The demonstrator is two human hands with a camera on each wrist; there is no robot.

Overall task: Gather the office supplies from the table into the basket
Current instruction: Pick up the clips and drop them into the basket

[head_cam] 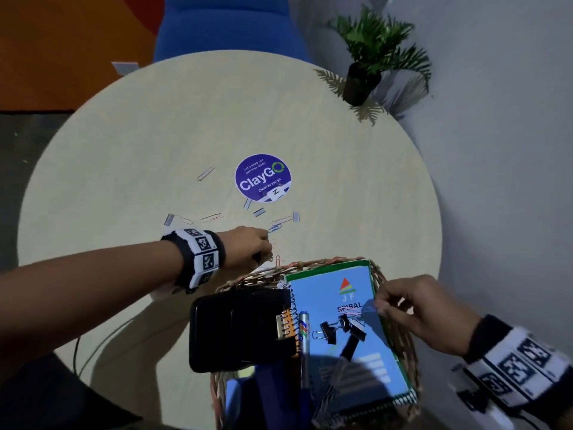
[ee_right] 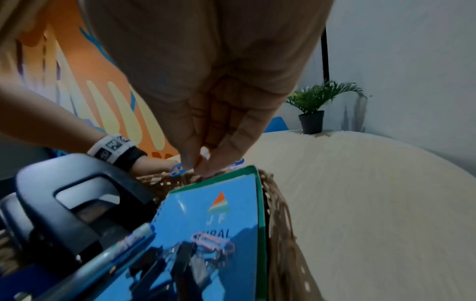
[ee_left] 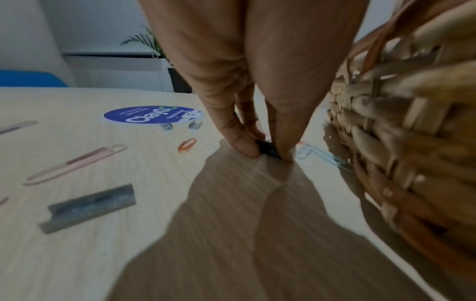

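My left hand (head_cam: 262, 251) (ee_left: 270, 154) is down on the table just beyond the wicker basket (head_cam: 325, 260) (ee_left: 399, 142) and pinches a small black clip (ee_left: 268, 149) between thumb and forefinger. My right hand (head_cam: 379, 307) (ee_right: 198, 165) hovers over the basket with its fingertips bunched together; I see nothing between them. In the basket lie a blue spiral notebook (head_cam: 328, 293) (ee_right: 206, 203), a black hole punch (head_cam: 235, 327), a pen (head_cam: 304, 336), black binder clips (head_cam: 328, 332) and pink paper clips (ee_right: 213, 242). Loose paper clips (head_cam: 211, 217) and staple strips (head_cam: 169, 219) (ee_left: 90, 207) remain scattered on the table.
A round purple sticker (head_cam: 263, 178) marks the middle of the round table (head_cam: 372, 197). A potted plant (head_cam: 362, 82) stands at its far right edge, a blue chair (head_cam: 226, 26) behind. A blue paper clip (ee_left: 316, 152) lies against the basket's foot.
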